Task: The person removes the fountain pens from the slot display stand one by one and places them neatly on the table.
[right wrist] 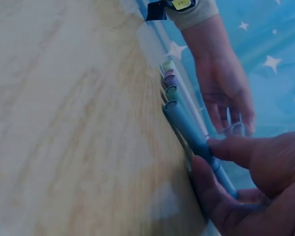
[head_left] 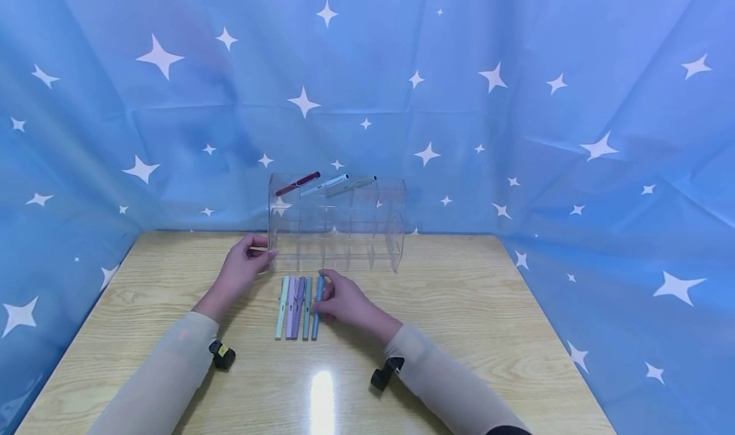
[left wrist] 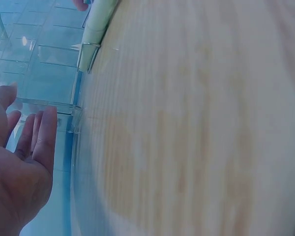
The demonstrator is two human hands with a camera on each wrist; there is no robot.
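And here is the right hand (head_left: 347, 304), in front of the clear rack (head_left: 337, 226), thumb and fingertips pinching the blue pen (right wrist: 187, 127)! That pen sits before the rack's left half, at the right end of a row set out on the person's side of it; whether it is clear of the wood, I cannot tell. Next along, a small gap away, lies the teal pen (head_left: 307, 310), then the purple pen (head_left: 298, 310), the lilac pen (head_left: 290, 310) tight beside it, and the mint pen (head_left: 281, 310) at the far left, all pointing roughly toward the rack. Over to the left hand (head_left: 241, 266), right at the rack's left end: fingers fairly straight, thumb apart from them, no clenching there, and whether they press on the plastic I cannot tell. Up on the rack's top tier, three more lean at a slant: the dark red pen (head_left: 297, 184) at its left, the light blue pen (head_left: 326, 184) beside that, the grey-green pen (head_left: 356, 185) nearer its middle. Under the rack spreads the wood-grain table (head_left: 459, 314), and behind it hangs the blue curtain (head_left: 459, 46), scattered with white stars.
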